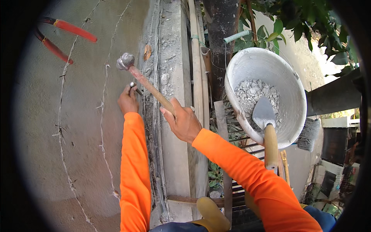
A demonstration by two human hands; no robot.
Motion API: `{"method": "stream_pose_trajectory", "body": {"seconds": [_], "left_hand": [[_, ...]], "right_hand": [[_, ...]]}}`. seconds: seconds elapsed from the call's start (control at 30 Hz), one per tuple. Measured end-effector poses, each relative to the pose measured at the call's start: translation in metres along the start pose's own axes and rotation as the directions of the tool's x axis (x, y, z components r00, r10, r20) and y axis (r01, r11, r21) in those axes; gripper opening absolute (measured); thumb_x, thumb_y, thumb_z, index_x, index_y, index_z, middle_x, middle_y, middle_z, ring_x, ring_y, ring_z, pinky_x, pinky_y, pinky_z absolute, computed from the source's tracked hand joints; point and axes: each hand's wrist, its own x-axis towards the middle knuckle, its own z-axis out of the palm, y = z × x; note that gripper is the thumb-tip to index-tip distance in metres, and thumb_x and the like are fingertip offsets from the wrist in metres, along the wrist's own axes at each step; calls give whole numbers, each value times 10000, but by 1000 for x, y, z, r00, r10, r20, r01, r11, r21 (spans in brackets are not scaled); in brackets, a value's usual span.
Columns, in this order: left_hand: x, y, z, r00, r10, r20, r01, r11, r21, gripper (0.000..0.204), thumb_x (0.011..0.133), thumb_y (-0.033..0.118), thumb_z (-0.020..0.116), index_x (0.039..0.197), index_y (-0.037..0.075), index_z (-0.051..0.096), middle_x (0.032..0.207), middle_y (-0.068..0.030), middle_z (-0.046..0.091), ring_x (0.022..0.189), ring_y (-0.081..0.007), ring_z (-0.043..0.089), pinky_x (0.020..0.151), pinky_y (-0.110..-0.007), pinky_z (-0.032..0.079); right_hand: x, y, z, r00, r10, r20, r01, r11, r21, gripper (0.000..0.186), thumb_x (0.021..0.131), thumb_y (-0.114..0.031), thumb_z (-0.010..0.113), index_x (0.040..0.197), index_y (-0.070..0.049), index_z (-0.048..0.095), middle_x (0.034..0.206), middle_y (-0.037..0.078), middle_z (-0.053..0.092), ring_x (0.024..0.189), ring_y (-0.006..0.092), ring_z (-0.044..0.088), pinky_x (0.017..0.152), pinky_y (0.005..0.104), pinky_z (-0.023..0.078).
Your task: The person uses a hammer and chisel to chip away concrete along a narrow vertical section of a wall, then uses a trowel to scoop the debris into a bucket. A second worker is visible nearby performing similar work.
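Note:
My right hand (186, 123) is closed around the wooden handle of a hammer (151, 88), its rounded grey head raised up and to the left. Below that head, my left hand (128, 101) grips a metal chisel (133, 84), whose round end pokes out above the fingers. The chisel's shaft slants toward the rough, chipped edge of a concrete ledge (170, 73); its tip is hard to make out. Hammer head and chisel are apart. Crumbled mortar lies along the ledge.
A white bucket (290, 83) of grey rubble (255, 91) hangs at right, a wooden-handled trowel (270, 143) inside. Near it is a brush (309, 135). Barbed wire (62, 100) runs along the left, with red-handled pliers (75, 30) by it. My boot (212, 216) stands beside metal bars.

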Motion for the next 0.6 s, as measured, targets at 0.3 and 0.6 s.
{"method": "stream_pose_trajectory", "body": {"seconds": [0.3,0.6], "left_hand": [[-8,-6,4,997,62,-37,-61,998,28,212,959,125,648,1145,80,739,1026,-214,729,957,-390,713,808,-401,543],[-12,-4,13,996,-15,-89,28,990,141,241,962,172,648,1178,86,712,995,-244,718,962,-419,699,798,-450,532]], "right_hand": [[9,-2,2,990,87,111,-61,975,-215,324,1036,-308,527,1088,11,520,680,271,640,682,494,654,654,583,507],[15,-11,1,983,162,90,-129,947,-293,283,1034,-313,512,1063,-32,488,711,295,642,737,521,653,695,596,509]]}}
